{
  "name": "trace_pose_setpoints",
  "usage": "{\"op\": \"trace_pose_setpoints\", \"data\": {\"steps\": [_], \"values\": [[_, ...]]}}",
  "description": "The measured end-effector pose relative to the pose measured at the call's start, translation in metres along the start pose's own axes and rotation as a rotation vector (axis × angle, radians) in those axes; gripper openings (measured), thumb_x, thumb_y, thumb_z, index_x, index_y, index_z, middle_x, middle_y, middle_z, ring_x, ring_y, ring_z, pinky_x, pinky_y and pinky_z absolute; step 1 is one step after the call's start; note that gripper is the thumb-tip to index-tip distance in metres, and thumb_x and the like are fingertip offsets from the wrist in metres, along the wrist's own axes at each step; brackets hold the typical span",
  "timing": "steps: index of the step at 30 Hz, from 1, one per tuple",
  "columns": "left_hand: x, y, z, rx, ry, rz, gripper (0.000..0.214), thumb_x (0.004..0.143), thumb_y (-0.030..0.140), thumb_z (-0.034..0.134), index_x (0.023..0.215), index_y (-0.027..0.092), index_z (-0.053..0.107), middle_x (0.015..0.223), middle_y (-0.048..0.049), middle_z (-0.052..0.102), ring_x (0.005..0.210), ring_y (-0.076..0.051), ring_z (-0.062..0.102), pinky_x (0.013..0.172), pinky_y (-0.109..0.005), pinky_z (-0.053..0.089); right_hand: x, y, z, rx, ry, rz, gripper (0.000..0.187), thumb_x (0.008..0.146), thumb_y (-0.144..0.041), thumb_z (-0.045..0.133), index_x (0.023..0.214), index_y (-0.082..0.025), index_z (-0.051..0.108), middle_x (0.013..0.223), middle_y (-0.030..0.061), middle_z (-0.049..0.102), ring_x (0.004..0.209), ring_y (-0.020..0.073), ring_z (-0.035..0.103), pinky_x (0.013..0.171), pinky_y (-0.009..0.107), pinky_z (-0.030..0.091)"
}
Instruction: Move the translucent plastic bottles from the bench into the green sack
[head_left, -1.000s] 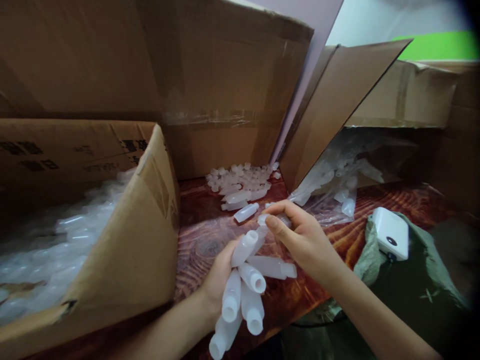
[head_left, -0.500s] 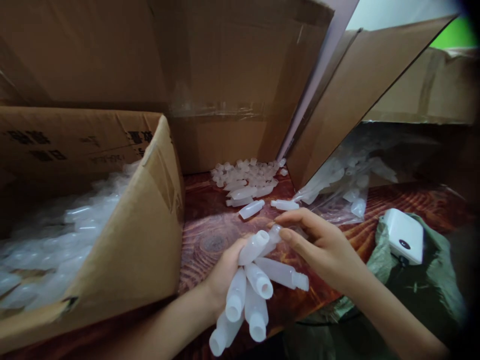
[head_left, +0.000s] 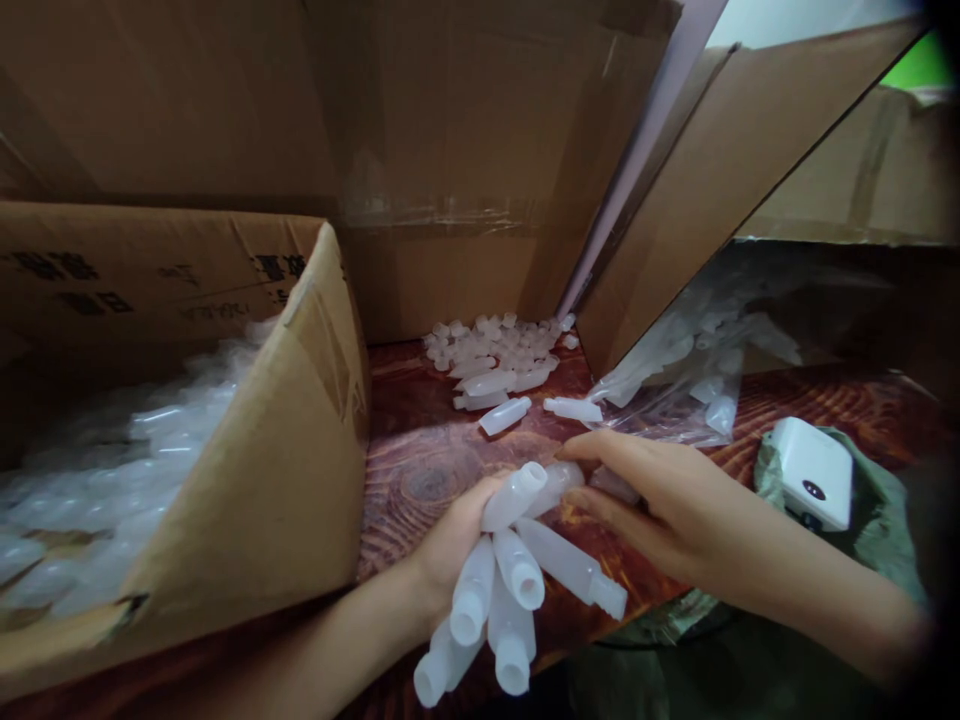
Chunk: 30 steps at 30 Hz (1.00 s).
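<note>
My left hand (head_left: 450, 545) is closed around a bundle of several small translucent white plastic bottles (head_left: 502, 590), open necks pointing down toward me. My right hand (head_left: 660, 505) is beside the bundle, fingers curled, pinching another small bottle (head_left: 611, 483) at the top of the bunch. Loose bottles (head_left: 504, 414) and a pile of small white caps (head_left: 495, 340) lie on the dark red wooden table (head_left: 420, 460) just beyond my hands.
A large open cardboard box (head_left: 300, 420) at left holds bagged bottles. A tall cardboard box stands behind. At right a tipped box (head_left: 697, 200) spills a clear plastic bag (head_left: 675, 370) of bottles. A white device (head_left: 810, 470) rests on green cloth (head_left: 870, 520) at right.
My right hand has dropped lower and slid rightward along the top of the bundle. The bundle in my left hand has stayed put; the view shifted slightly.
</note>
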<state>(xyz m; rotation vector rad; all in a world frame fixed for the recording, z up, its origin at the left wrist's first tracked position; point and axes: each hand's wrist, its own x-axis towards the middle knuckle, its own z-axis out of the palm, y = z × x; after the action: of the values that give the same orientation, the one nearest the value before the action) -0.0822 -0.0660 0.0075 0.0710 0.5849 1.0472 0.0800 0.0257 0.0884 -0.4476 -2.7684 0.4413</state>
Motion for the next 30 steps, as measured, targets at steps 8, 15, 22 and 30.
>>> {"op": "trace_pose_setpoints", "data": {"steps": [8,15,22,30], "values": [[0.000,0.001,-0.002,0.092,-0.033,-0.030,0.054,0.095,0.051,0.035,0.106,0.005,0.061,0.048,-0.0010,0.053,0.046,-0.017,0.053,0.049,-0.021,0.040,0.008,0.002,-0.009,0.036,-0.159,-0.037,0.029,0.089,-0.008,0.042,0.113,-0.023,0.050,0.095,0.0032,0.063,0.082,0.0173,0.063,0.065,0.026,0.050],[0.007,0.000,-0.011,0.137,0.101,-0.125,0.073,0.094,0.064,0.016,0.096,0.005,0.060,0.047,0.0000,0.049,0.043,-0.013,0.047,0.047,-0.020,0.037,0.013,-0.004,-0.015,0.009,-0.279,0.055,0.026,0.092,-0.010,0.040,0.115,-0.021,0.049,0.098,0.0054,0.063,0.082,0.0188,0.063,0.068,0.028,0.047],[0.010,0.005,-0.014,0.201,0.075,-0.121,0.075,0.088,0.070,0.015,0.067,0.011,0.055,0.049,-0.0060,0.051,0.044,-0.015,0.049,0.047,-0.023,0.038,0.013,0.000,-0.012,0.005,-0.149,0.269,0.029,0.097,-0.045,0.042,0.101,-0.020,0.057,0.085,0.0054,0.066,0.075,0.0227,0.064,0.063,0.030,0.047],[0.010,0.006,-0.011,0.282,0.033,-0.063,0.070,0.090,0.061,0.007,0.060,0.015,0.051,0.051,-0.0041,0.047,0.052,-0.014,0.046,0.059,-0.024,0.038,-0.044,-0.031,0.050,0.181,0.130,0.364,0.040,0.092,-0.036,0.057,0.128,-0.026,0.041,0.096,0.0021,0.066,0.077,0.0172,0.067,0.066,0.024,0.056]]}}
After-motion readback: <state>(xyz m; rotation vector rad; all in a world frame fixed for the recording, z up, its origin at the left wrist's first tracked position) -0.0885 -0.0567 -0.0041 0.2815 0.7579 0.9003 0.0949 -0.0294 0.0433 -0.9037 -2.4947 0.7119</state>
